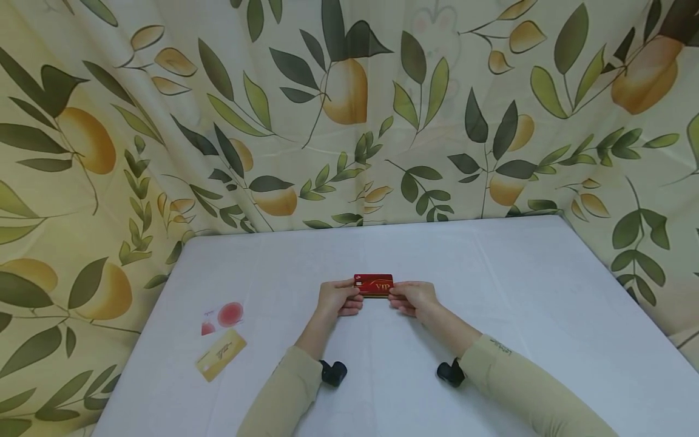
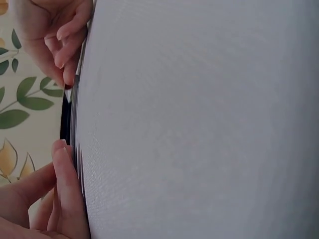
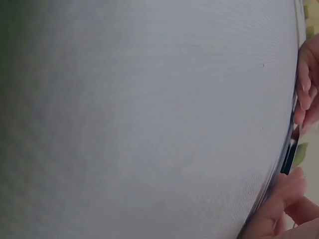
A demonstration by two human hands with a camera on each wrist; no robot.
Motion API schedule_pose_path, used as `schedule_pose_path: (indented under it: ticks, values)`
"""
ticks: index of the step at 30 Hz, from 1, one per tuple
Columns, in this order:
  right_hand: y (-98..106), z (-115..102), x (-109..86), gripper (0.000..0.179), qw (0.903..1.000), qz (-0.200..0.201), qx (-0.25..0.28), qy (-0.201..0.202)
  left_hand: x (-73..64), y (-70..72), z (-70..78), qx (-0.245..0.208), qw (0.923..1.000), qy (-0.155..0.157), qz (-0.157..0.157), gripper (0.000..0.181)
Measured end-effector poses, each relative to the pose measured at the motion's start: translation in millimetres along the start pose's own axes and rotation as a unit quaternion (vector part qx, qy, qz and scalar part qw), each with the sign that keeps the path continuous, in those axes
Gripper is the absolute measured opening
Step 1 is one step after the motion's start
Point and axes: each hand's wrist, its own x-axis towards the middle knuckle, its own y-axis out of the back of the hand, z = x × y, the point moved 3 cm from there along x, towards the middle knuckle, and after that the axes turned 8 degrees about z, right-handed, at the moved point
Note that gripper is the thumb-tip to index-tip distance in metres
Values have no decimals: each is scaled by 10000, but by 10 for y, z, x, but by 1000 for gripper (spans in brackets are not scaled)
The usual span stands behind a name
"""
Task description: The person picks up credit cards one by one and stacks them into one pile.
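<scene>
A red VIP card [image 1: 374, 284] with gold lettering is near the middle of the white table, and a thin gold edge shows below it. My left hand [image 1: 336, 297] pinches its left end, thumb on top. At the right end, my right hand [image 1: 412, 297] pinches it the same way. The left wrist view shows the card's dark edge [image 2: 65, 119] between the two hands, close to the tabletop. From the right wrist the dark edge [image 3: 288, 158] also appears, with my right hand [image 3: 281, 206] at its near end. I cannot tell how many cards lie under the red one.
On the left of the white table [image 1: 491, 267] lie a gold card [image 1: 221, 355] and a pale card with pink-red circles [image 1: 230, 314], close together. A patterned curtain [image 1: 349, 152] hangs behind the table. Black wrist cameras [image 1: 334, 373] sit at both cuffs.
</scene>
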Motion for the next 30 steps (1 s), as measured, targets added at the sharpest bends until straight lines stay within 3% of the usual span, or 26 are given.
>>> schedule_pose_path:
  ticks: [30]
  values:
    - [0,5,-9,26,9975,112,-537,449,-32,-15,-1,190,9965,-361,724,31]
